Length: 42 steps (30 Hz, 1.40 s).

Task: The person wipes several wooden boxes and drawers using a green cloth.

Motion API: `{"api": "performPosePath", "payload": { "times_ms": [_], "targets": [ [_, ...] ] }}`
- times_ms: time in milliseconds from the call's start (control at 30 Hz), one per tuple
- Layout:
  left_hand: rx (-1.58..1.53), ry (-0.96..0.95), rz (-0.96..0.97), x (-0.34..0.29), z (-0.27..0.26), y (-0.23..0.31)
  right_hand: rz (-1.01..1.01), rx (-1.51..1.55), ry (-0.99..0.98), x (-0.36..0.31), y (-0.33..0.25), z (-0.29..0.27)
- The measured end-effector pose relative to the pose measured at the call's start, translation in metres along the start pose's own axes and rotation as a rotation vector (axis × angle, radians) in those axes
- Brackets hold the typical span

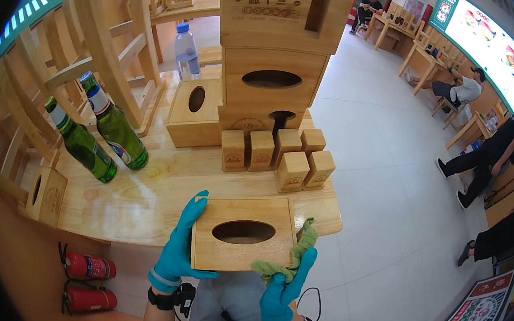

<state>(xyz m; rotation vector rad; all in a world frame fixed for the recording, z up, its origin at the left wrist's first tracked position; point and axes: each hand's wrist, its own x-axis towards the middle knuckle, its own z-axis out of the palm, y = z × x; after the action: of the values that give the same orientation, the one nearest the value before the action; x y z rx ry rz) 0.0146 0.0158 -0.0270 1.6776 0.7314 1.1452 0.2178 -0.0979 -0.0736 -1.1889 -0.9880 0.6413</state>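
Observation:
Between my two hands is a wooden tissue box with an oval slot in its upper face, held at the near edge of the wooden table. My left hand, in a teal rubber glove, grips the box along its left side. In the matching glove, my right hand presses a green cloth against the box's lower right corner and right side. Just beyond the box stand several small wooden toothpick-holder-like blocks.
Stacked wooden boxes rise behind the blocks, beside another tissue box and a water bottle. Two green glass bottles stand at left near upturned chairs. Red fire extinguishers sit below. Several people occupy the right side.

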Motion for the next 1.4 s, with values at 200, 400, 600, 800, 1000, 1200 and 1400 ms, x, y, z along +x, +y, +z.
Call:
{"api": "performPosePath", "payload": {
  "times_ms": [200, 400, 600, 800, 1000, 1200, 1400],
  "targets": [
    [-0.066, 0.005, -0.019, 0.001, 0.003, 0.001, -0.029, -0.036, -0.008, -0.004, 0.002, 0.000],
    [-0.035, -0.005, 0.000, 0.000, 0.001, -0.001, -0.121, -0.098, 0.044, 0.004, -0.007, -0.002],
    [-0.007, -0.004, 0.007, 0.001, 0.002, 0.002, -0.124, -0.021, 0.046, 0.011, -0.008, -0.003],
    [-0.059, 0.019, -0.121, 0.005, 0.002, 0.026, -0.122, -0.152, -0.059, 0.020, -0.035, -0.021],
    [-0.169, 0.244, -0.347, 0.011, 0.016, 0.068, -0.320, -0.018, 0.216, 0.028, -0.054, -0.045],
    [-0.159, 0.323, -0.545, 0.012, 0.018, 0.075, -0.483, -0.041, 0.065, 0.085, -0.109, -0.061],
    [-0.092, 0.338, -0.499, 0.013, 0.023, 0.076, -0.690, -0.611, -0.249, 0.124, -0.093, 0.013]
  ]
}}
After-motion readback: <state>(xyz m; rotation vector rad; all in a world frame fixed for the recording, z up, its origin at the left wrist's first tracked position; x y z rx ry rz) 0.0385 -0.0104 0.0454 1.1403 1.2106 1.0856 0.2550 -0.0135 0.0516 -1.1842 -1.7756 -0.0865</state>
